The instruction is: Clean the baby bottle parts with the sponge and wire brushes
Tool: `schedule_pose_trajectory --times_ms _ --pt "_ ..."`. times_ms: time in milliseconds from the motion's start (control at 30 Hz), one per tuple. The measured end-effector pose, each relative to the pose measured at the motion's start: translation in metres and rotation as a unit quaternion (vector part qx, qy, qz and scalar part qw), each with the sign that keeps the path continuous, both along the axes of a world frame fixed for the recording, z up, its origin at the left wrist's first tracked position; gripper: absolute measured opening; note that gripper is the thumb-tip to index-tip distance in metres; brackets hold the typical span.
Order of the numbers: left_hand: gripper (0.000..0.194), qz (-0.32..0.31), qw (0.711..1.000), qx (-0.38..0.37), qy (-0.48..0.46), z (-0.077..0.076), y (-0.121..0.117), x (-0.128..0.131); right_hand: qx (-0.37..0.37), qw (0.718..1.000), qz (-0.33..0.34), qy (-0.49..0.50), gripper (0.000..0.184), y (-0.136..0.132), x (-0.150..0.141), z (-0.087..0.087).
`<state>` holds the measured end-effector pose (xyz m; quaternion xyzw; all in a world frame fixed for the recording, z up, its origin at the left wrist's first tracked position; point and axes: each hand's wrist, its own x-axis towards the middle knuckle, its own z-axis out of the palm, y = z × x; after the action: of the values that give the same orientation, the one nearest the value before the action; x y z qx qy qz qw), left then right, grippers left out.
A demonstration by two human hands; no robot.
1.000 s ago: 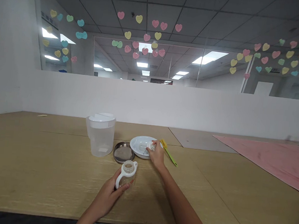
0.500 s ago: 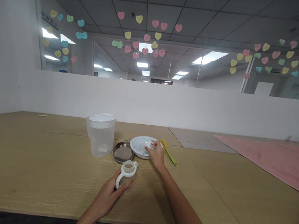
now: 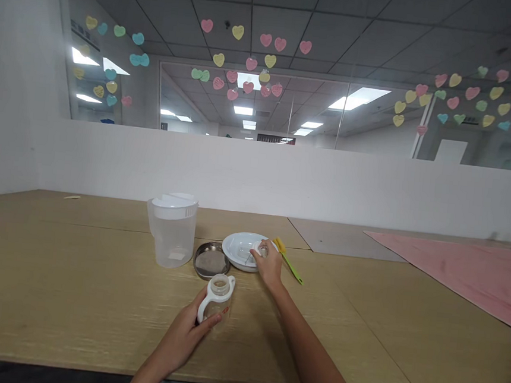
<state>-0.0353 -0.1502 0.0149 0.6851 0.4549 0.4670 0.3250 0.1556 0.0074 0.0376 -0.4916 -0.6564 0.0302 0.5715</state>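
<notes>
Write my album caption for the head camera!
Left hand grips a handled bottle, right hand a small piece above a white plate.

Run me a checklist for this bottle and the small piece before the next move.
1. Left hand grip on the handled baby bottle: ok, fingers wrapped around it.
2. Bottle mouth: ok, uncovered.
3. Right hand grip on the small clear piece: ok, pinched in the fingers.
4. Piece's contact with the white plate: cannot tell, the hand hides it.
5. Green-and-yellow bottle brush: ok, lying just right of the plate.
6. Inside of the bottle: cannot tell, too small to see.
</notes>
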Motion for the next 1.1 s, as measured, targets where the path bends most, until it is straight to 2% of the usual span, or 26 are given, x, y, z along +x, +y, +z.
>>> schedule_pose_trajectory --times_ms 233,500,867,1100 --pt "0.063 -0.003 1.0 -0.003 0.013 -0.004 0.0023 -0.0021 0.02 0.999 0.004 -0.034 0.014 0.0015 0.0 -0.0017" --pt "0.063 -0.004 1.0 -0.002 0.007 -0.0031 0.0018 -0.0017 -0.011 1.0 0.002 0.017 0.015 0.0012 -0.0011 -0.0009" --pt "0.063 -0.005 1.0 0.01 0.005 -0.0041 0.0021 -0.002 0.004 1.0 0.029 0.0 0.01 -0.0001 -0.0013 -0.0016" --pt "0.063 0.002 1.0 0.006 0.015 -0.0046 0.0041 -0.0024 -0.012 1.0 0.008 -0.009 0.018 0.0027 -0.0015 -0.0029"
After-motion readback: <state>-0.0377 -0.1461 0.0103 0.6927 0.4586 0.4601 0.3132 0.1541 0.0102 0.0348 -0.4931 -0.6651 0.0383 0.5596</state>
